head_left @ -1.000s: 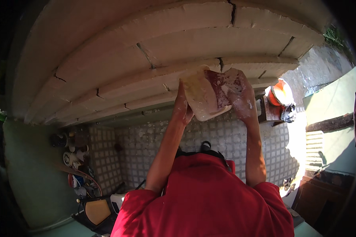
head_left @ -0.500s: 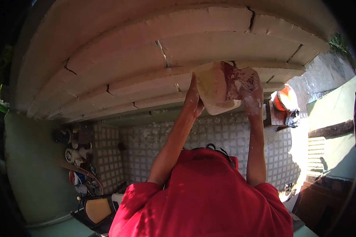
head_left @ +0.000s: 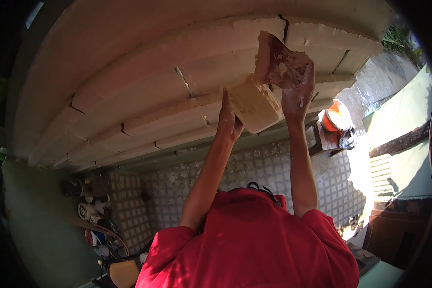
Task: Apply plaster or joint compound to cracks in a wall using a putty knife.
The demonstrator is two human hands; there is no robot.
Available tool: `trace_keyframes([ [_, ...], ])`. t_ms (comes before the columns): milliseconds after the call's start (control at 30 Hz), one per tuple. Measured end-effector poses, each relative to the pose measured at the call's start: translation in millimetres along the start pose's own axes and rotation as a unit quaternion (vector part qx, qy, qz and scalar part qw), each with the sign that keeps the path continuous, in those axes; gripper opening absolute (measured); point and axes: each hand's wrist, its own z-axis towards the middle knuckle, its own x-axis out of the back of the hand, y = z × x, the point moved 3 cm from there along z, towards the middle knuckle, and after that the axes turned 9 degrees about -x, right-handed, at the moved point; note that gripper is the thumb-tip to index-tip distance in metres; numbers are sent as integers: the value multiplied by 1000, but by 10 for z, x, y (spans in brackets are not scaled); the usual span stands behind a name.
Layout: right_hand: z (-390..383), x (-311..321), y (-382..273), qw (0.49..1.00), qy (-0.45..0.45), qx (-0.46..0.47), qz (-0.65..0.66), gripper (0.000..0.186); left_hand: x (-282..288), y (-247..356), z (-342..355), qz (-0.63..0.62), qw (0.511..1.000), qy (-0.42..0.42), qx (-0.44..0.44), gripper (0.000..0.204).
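Note:
A cream-coloured, rounded rectangular tub point(head_left: 257, 109) is held up in front of me, with pale paste smeared inside and along its rim. My left hand point(head_left: 230, 123) is closed on the tub's left side. Just above the tub, my right hand point(head_left: 298, 98) grips a dark red, flat putty spreader point(head_left: 285, 61) caked with pale paste. A thick strip of paste lines the spreader's left edge. Both hands have white smears. Behind the spreader runs a stepped, pale plastered surface point(head_left: 225, 57) with several dark cracks across its ledges.
To the right, an orange bucket point(head_left: 332, 122) with whitish contents stands on a brown wooden stool point(head_left: 325, 139). Several pots and containers point(head_left: 87, 211) line the left wall, near a chair with a tan back point(head_left: 124, 273). The patterned tile floor point(head_left: 177, 185) carries white splatters.
My right hand has lifted the spreader up from the tub, towards the stepped surface. The tub has tilted in my left hand. The view has shifted slightly.

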Motion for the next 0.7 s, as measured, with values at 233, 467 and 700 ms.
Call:
trace_keyframes([
  [233,-31,-433,-58,964,123,113,-207,38,71,49,55,0,1000,14,-17,73],
  [467,-150,-891,-95,978,76,97,-169,36,326,142,-22,-21,999,-14,-26,69],
  [700,-319,-1129,-118,973,-20,44,-225,67,408,228,65,-6,1000,10,-11,66],
])
